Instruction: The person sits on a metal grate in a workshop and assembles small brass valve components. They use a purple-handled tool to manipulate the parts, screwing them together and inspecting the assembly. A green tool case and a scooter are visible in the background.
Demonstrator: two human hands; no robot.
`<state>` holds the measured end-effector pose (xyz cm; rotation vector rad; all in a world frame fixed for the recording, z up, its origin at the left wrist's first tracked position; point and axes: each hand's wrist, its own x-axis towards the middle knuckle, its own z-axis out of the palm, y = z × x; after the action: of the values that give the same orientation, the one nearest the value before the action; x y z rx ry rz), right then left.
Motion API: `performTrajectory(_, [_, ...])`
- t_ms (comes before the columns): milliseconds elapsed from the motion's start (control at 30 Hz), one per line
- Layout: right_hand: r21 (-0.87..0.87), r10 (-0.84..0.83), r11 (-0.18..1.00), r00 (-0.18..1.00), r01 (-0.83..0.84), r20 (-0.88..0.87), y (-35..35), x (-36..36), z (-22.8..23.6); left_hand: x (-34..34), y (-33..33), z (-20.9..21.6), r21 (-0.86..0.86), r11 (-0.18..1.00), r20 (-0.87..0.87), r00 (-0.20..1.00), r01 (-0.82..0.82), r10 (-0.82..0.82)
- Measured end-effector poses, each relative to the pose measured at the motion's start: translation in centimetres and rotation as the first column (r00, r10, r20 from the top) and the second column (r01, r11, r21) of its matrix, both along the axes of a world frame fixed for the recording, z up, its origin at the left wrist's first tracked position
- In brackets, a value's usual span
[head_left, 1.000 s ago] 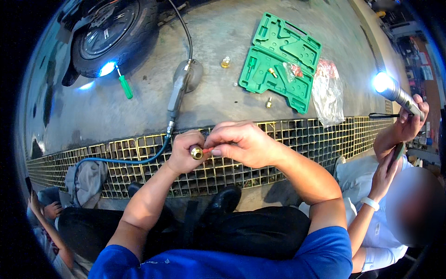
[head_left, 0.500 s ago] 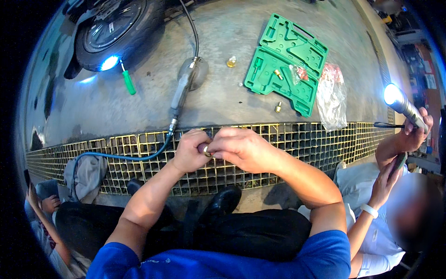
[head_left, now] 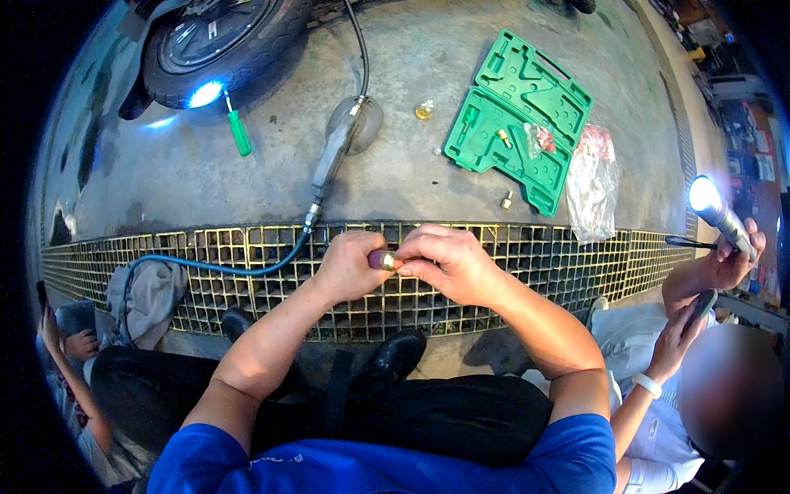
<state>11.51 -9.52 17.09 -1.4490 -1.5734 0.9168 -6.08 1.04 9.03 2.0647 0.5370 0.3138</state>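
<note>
My left hand is closed around a short purple cylinder with a brass-coloured end, held sideways over the floor grate. Thumb and fingers of my right hand pinch together at that brass end. A small orange-red bit shows between them, too small to name. Beyond the hands lies an air gun with a blue hose. A green-handled screwdriver reaches to the lit tyre at far left. Small brass fittings lie near an open green tool case.
A yellow-edged grate crosses below my hands. A clear plastic bag lies beside the case. At right a co-worker's hand holds a lit flashlight. Another person's hands are at far left, near a grey cloth.
My right fingers have shifted right along the cylinder, baring more of its purple body and brass end. The whole view has shifted slightly; the co-worker's flashlight sits a little lower.
</note>
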Motion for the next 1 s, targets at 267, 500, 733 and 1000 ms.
performTrajectory(267, [0.006,-0.065,0.998,0.992,0.066,-0.112,-0.3,0.6,-1.9,-0.4,0.6,0.0,-0.254,0.959,0.012,0.992,0.125,-0.126])
performTrajectory(500, [0.159,-0.176,0.972,0.984,0.175,-0.012,-0.7,-0.1,-3.3,0.2,0.0,1.5,-0.712,0.687,0.111,0.989,0.144,-0.093])
performTrajectory(733, [0.281,-0.250,0.953,0.817,0.113,0.520,-1.4,-0.3,-3.7,1.3,-1.1,1.9,-0.709,0.705,0.065,0.994,-0.012,0.083])
performTrajectory(1000, [0.153,-0.428,0.904,0.830,0.400,0.359,-2.9,2.7,-5.3,0.9,-0.5,0.4,-0.631,0.772,0.141,0.990,0.073,0.021])
